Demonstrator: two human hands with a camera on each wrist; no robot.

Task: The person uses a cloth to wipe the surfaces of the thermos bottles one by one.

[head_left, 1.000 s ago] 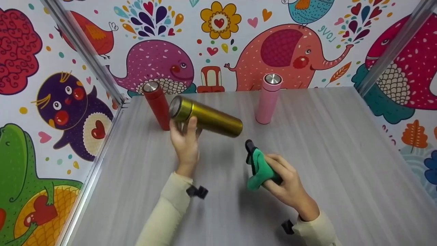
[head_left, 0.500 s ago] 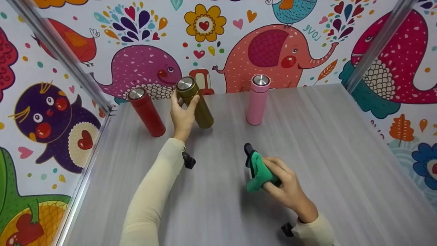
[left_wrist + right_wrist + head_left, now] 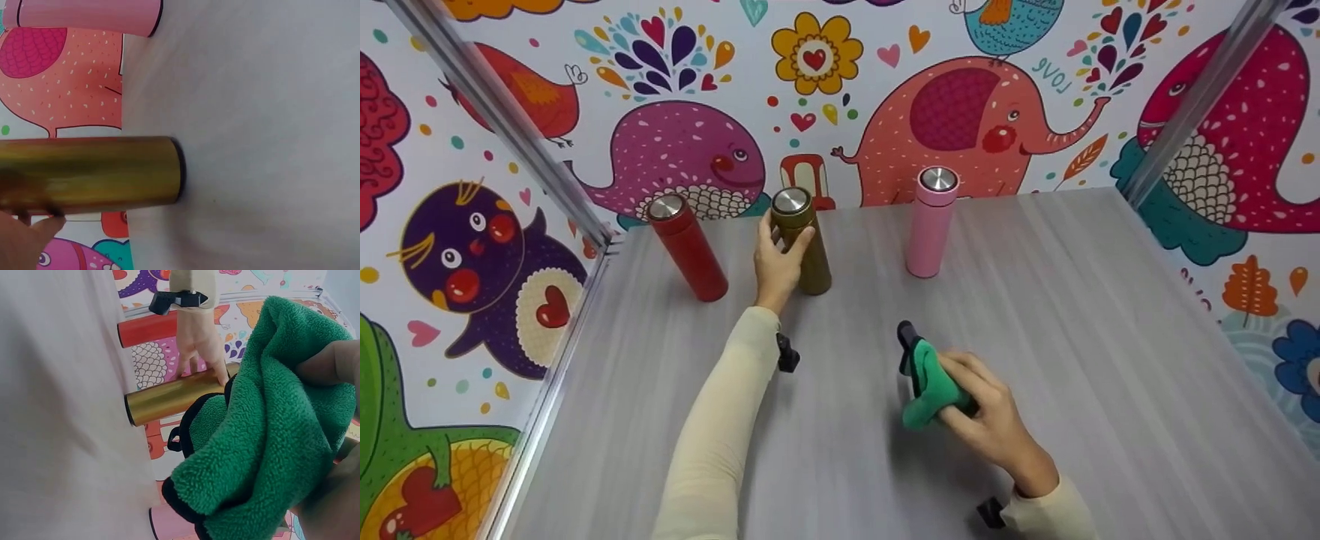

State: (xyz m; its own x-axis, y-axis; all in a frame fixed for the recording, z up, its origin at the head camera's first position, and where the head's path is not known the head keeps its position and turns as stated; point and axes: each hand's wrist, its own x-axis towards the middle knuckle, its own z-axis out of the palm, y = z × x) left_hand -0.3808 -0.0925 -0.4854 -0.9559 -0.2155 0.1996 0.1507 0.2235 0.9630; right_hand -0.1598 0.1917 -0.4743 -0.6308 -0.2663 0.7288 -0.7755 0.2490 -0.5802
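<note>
My left hand grips a gold thermos near its steel-topped cap, thumb on the near side. The thermos stands upright on the table, between a red thermos on its left and a pink thermos on its right. In the left wrist view the base of the gold thermos shows at the tabletop. My right hand holds a bunched green cloth with black edging over the table's middle. Seen from the right wrist, the fluffy cloth covers part of the gold thermos.
The grey wood-grain table meets a cartoon-printed wall at the back. A metal post rises at the back left and another post at the back right. A metal rail runs along the left edge.
My left hand has brought the gold thermos from a tilted hold in the air to upright on the table beside the red one. The right hand keeps its hold on the green cloth, nearly still.
</note>
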